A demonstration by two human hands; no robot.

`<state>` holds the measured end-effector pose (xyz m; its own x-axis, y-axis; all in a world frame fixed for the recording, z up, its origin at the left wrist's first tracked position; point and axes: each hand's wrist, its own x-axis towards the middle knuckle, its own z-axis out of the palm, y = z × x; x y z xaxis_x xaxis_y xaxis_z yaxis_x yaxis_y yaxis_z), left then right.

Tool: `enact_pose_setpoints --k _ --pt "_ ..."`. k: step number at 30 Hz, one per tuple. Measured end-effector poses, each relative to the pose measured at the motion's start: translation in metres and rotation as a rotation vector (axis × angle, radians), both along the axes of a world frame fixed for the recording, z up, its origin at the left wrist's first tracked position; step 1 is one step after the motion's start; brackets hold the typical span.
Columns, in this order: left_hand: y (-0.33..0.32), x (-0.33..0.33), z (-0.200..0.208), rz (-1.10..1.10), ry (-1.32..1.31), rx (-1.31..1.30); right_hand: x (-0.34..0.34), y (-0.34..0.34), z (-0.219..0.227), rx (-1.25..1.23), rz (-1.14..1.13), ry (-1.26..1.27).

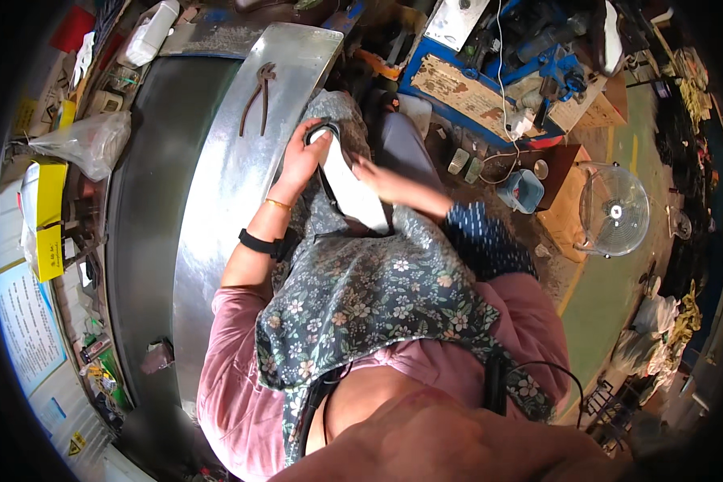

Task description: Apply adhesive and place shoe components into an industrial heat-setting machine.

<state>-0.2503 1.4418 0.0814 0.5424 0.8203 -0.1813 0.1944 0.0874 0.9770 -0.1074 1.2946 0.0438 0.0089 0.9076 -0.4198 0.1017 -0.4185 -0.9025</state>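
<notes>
A dark shoe with a long white sole [353,193] lies sole up across my lap, on the floral apron [361,297]. My left hand [301,157] is closed round its far end, the thumb pressed over the white sole. My right hand [386,183] is at the shoe's right side, near the middle of the sole. Motion smears its fingers, so I cannot tell whether they grip the edge. To the left, rusty pincers [263,92] with long handles rest on the shiny metal tabletop [225,177].
A dark conveyor belt [140,201] runs beyond the metal top at left. A plastic bag [92,145] and yellow boxes [46,217] lie past it. Ahead right stands a blue-edged bench [458,92] with tools. At right are a light-blue bucket [520,191] and a fan [614,210].
</notes>
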Motion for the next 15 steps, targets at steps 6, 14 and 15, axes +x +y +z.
enact_pose_setpoints --k 6,14,15 --pt "0.017 -0.025 0.005 0.060 -0.805 -0.734 -0.014 0.010 0.015 0.134 -0.094 -0.080" --pt "0.005 -0.023 0.055 -0.112 1.054 0.589 -0.064 0.042 0.056 0.067 -0.032 -0.352" --pt "0.011 -0.020 0.059 -0.202 1.129 0.716 -0.068 0.045 0.064 0.013 -0.079 -0.306"
